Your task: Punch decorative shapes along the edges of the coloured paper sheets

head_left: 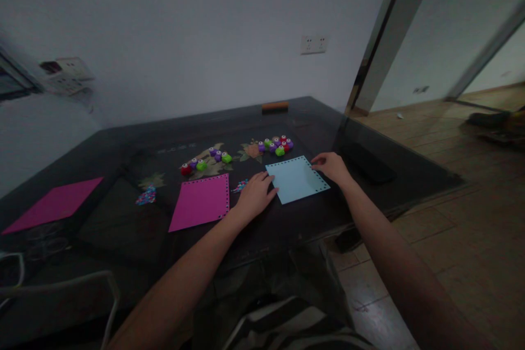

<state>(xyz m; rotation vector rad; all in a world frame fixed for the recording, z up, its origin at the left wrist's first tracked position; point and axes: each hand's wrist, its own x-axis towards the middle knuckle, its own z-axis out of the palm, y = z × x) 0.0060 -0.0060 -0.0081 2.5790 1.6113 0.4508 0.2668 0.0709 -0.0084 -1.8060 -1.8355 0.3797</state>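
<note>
A light blue sheet (294, 181) lies on the dark table, with dark dots along its top and right edges. Over its left edge rests my left hand (256, 195), open, its fingers stretched out and thumb touching the sheet. At the upper right edge is my right hand (332, 167), thumb and fingertips pinched together by the row of dots; anything between them is too small to make out. Left of my left hand lies a pink sheet (200, 203), dotted along its top and right edges. A small heap of coloured bits (240, 186) sits between that sheet and my left hand.
Small round pieces with eye-like tops form a left group (201, 164) and a right group (280, 150) behind the sheets. Another heap of coloured bits (146, 196) and a second pink sheet (55, 203) lie left. An orange-brown bar (275, 106) sits at the table's back edge.
</note>
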